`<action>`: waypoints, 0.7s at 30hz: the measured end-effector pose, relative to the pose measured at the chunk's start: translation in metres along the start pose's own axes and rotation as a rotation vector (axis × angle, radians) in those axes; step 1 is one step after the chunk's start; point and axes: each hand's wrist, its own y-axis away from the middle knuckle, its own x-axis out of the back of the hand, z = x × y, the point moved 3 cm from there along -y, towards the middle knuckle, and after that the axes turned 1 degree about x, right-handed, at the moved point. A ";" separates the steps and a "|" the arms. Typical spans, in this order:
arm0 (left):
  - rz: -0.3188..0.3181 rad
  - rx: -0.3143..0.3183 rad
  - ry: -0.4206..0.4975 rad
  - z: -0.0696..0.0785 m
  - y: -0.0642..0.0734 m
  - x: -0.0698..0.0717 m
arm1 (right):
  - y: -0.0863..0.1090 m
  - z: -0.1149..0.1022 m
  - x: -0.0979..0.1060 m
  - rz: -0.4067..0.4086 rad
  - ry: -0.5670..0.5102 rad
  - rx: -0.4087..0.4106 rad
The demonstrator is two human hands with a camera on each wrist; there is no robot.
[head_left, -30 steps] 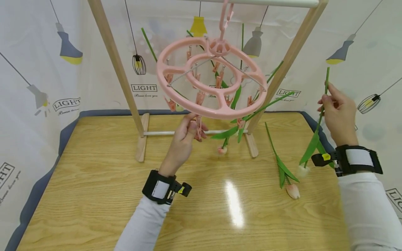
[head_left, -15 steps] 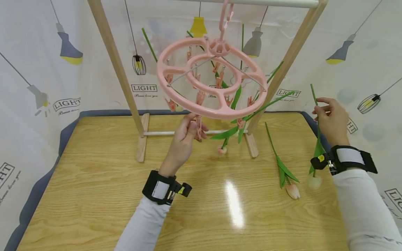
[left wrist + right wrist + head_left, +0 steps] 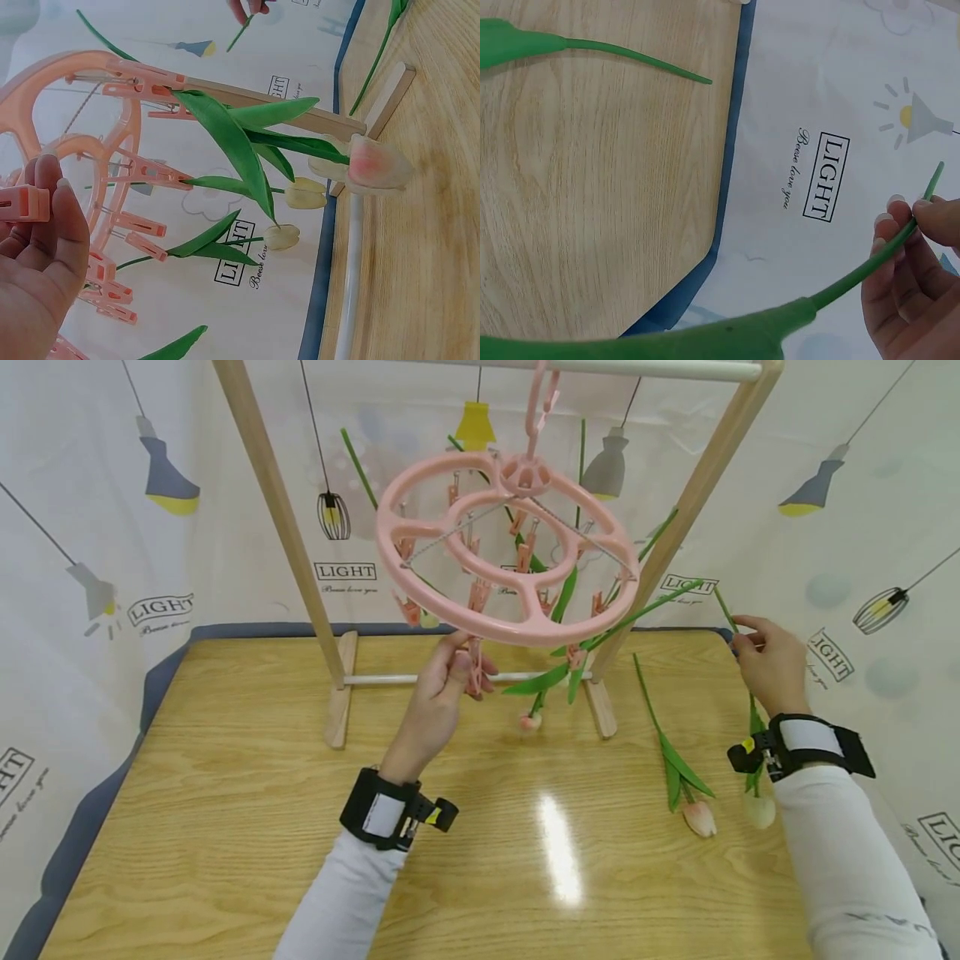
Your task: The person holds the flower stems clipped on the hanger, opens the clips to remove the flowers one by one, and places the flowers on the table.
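Note:
My left hand (image 3: 442,681) pinches a pink clothespin (image 3: 476,667) hanging at the front rim of a round pink clip hanger (image 3: 513,630). In the left wrist view that clothespin (image 3: 26,204) sits between thumb and fingers. At the right, my right hand (image 3: 776,668) pinches the upper stem of a white artificial tulip (image 3: 760,811), its bloom hanging downward. The right wrist view shows the green stem (image 3: 855,279) between thumb and fingertips. Several tulips hang bloom-down from other clips, among them a pink one (image 3: 530,721). Another pink tulip (image 3: 700,817) lies on the table.
A wooden stand (image 3: 277,518) with a white top bar (image 3: 652,368) carries the hanger. Its feet (image 3: 341,693) rest on the wooden table (image 3: 247,827). Behind hangs a white backdrop printed with lamps. Stems (image 3: 663,603) stick out at the hanger's right side.
My right hand has moved left and lower, bringing the white tulip toward the tulip lying on the table. The left hand stays at the clothespin.

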 end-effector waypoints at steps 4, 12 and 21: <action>-0.002 0.001 -0.003 0.002 0.000 0.000 | 0.000 -0.001 -0.006 -0.041 0.021 0.003; -0.001 0.005 -0.017 0.001 0.000 0.003 | -0.001 -0.005 -0.014 -0.144 0.027 0.044; 0.002 -0.007 -0.016 0.003 0.000 0.003 | 0.001 0.000 -0.024 -0.330 -0.006 -0.015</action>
